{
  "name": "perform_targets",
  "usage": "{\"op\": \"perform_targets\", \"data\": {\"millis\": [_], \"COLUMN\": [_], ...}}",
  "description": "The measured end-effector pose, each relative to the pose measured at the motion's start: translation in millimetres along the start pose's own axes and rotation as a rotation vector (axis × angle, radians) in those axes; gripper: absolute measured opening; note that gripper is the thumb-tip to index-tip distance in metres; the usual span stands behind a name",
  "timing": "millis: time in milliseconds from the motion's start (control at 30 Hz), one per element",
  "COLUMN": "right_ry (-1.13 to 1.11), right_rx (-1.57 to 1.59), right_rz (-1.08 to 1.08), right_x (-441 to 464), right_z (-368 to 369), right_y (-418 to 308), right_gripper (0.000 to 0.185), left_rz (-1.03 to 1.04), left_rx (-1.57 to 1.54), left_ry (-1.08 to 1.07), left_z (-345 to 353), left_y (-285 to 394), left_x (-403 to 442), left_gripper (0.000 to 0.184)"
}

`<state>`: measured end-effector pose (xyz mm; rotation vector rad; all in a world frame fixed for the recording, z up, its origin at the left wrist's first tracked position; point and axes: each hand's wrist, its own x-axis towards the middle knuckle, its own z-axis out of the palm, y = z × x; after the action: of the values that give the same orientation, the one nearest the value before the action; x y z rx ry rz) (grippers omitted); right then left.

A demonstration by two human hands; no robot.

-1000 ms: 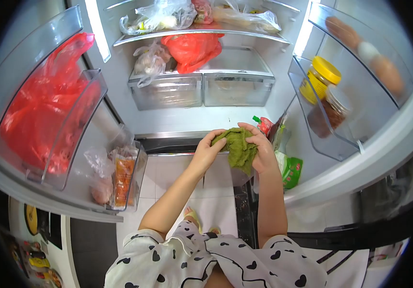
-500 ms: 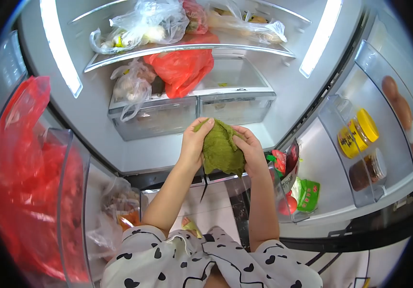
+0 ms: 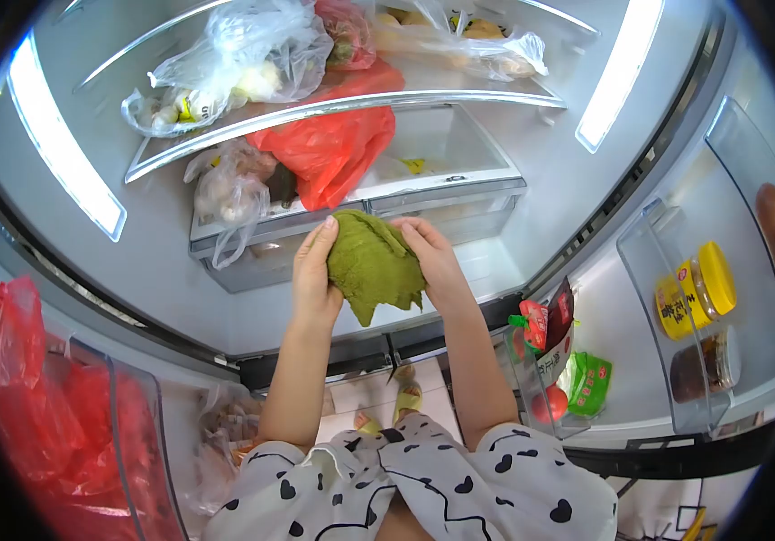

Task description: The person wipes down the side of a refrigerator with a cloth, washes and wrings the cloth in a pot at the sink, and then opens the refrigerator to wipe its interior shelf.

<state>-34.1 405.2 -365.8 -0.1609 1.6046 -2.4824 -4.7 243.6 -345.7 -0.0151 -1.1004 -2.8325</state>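
Note:
A folded olive-green cloth [image 3: 372, 261] hangs between my two hands in front of the open fridge. My left hand [image 3: 315, 270] pinches its left edge, with the thumb on the near side. On the cloth's upper right edge, my right hand [image 3: 431, 260] grips it between thumb and fingers. The lower edge droops loose and uneven. Just behind the cloth are the clear fridge drawers [image 3: 288, 248], and above them a red plastic bag [image 3: 338, 149] lies beside a clear bag of pale round items [image 3: 232, 185].
More clear bags [image 3: 243, 54] lie on the upper glass shelf [image 3: 351, 105]. Red bags [image 3: 72, 424] fill the left door bin. In the right door stand a yellow-lidded jar [image 3: 698, 288], a dark jar [image 3: 706, 365] and a green packet [image 3: 588, 383].
Both hands and the cloth have shifted left, and the cloth looks a little more spread out. The head view has turned, showing both feet on the floor.

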Motion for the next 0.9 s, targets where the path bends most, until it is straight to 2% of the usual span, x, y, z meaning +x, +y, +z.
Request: {"op": "perform_targets", "data": {"millis": [133,233,267,333,400,467,500,567,667,767,800,900], "right_ry": [-0.047,0.084,0.154,0.255,0.239,0.098,0.023,-0.136,-0.110,-0.080,-0.091,-0.086], "right_rx": [-0.031,-0.234,-0.266,-0.175,0.064,0.451,0.554,0.752,0.801,0.810,0.801,0.800], "right_rz": [-0.025,-0.099,-0.128,-0.234,-0.177,0.038,0.036,0.023,0.010,-0.013,-0.024,-0.044], "right_x": [21,24,28,39,39,22,24,35,54,57,56,55], "right_z": [-6,-13,-20,-26,-29,-13,-20,-41,-59,-53,-50,-41], "right_y": [-4,-14,-10,-6,-12,-45,-45,-44,-33,-37,-38,-39], "right_gripper": [0.027,0.032,0.041,0.044,0.049,0.058,0.060,0.062,0.052,0.048,0.048,0.043], "left_rz": [-0.004,0.002,0.012,0.037,0.227,0.371,0.289,0.516,0.567,0.905,0.823,0.858], "left_rx": [-0.011,0.030,0.067,0.156,0.439,0.708,0.827,1.104,1.323,1.462,1.495,1.881], "left_ry": [0.004,-0.024,-0.033,-0.038,-0.130,-0.265,-0.349,-0.503,-0.465,-0.299,-0.264,-0.402], "left_z": [19,38,43,56,60,71,77,82,101,93,90,75], "left_y": [1,-4,-7,-10,-25,-38,-43,-63,-56,-46,-45,-56], "left_x": [14,31,38,51,66,75,73,70,49,56,62,76], "left_gripper": [0.023,0.025,0.026,0.024,0.022,0.019,0.026,0.033,0.038,0.043,0.043,0.043]}}
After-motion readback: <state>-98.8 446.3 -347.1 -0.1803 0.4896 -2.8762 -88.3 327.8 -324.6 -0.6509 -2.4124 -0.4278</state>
